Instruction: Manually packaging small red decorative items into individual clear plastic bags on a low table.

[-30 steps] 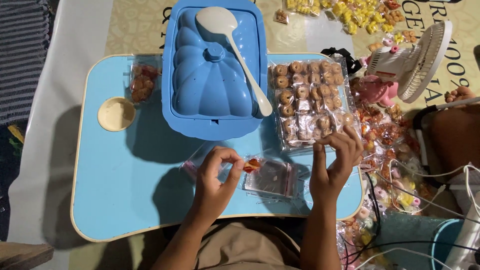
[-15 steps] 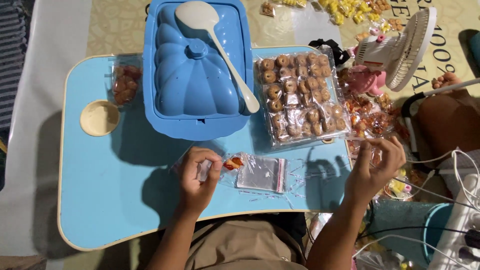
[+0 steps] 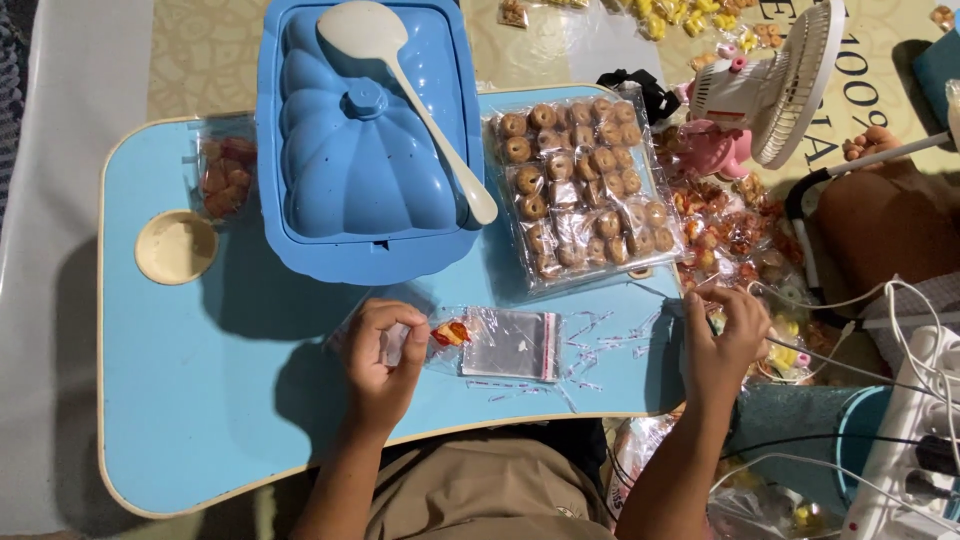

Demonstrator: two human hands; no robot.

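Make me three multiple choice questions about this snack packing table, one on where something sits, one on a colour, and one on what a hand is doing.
1. Where does the white spoon lie?
A. on the lid of the blue container
B. in the round cup hollow
C. on the sheet of packed cookies

2. What colour is the lap table?
A. red
B. light blue
C. black

3. What is the left hand doing?
A. lying flat and empty
B. gripping the spoon
C. pinching a small clear bag with an orange sweet in it

Answers:
1 A, the spoon runs slantwise across the blue lid.
2 B, the top is light blue with a pale rim.
3 C, its fingertips close on the bag's end, while the right hand reaches to the table's right edge.
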